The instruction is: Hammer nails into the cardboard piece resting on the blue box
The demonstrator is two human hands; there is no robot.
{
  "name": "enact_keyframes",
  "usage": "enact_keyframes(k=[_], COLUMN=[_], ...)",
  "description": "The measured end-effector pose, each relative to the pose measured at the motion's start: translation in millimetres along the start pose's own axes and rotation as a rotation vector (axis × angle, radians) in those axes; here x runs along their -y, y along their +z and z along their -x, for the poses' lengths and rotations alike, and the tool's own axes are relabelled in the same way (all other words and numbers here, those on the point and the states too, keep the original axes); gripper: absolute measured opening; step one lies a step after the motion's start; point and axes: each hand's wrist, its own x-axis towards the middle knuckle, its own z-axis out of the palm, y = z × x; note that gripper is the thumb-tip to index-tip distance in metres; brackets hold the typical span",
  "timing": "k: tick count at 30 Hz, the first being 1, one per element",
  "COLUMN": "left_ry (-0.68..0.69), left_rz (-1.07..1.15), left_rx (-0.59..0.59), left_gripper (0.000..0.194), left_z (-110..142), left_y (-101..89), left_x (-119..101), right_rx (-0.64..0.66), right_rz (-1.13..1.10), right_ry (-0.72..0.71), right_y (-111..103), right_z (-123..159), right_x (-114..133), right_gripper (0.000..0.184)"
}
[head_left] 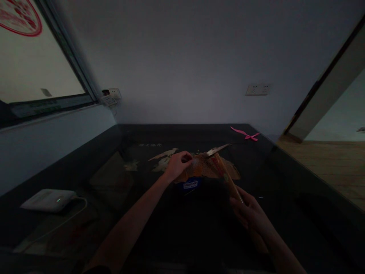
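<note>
In dim light, my left hand (179, 164) has thumb and forefinger pinched together at the left part of a brown speckled piece (209, 167). Orange and whitish patches show beside these fingertips; the piece's exact kind I cannot make out. My right hand (249, 209) is wrapped round a long light-brown wooden stick (228, 179), whose far end lies against the piece's right side. A pale, pointed strip (218, 150) juts out above the stick's tip. Under the speckled piece sits a blue item (190, 185) with a white label.
The dark glossy table (159, 236) bears printed pictures and lettering. A pink ribbon (248, 135) lies at the back right. On the left rests a white power bank (49, 199) with a cable. Wall sockets (258, 90) are behind the table, and a window (42, 57) is at left.
</note>
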Motion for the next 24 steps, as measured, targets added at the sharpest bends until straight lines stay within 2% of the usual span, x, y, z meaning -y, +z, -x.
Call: enact_keyframes(k=[5,11,14,20,24], left_ry=[-0.011,-0.037,-0.079,-0.069,-0.085], left_rz=[0.02,0.029,0.014,-0.049,-0.013], left_rx=[0.026,0.03,0.033,0.035,0.044], left_gripper=[0.009,0.007,0.008,0.009,0.009], left_z=[-1,-2,-1,0,0], left_y=[1.0,0.4,-0.8,-1.7,0.2], left_x=[3,2,0,-1,-1], right_rx=[0.006,0.025,0.056,0.064,0.067], right_rz=[0.08,0.263,0.339,0.396,0.417], right_ry=[-0.026,-0.046,-0.026,-0.099,-0.097], right_y=[1,4,11,18,15], right_z=[-2,6,8,7,13], right_x=[20,73,92,102,106], right_gripper=[0.067,0.064,0.062,0.047,0.053])
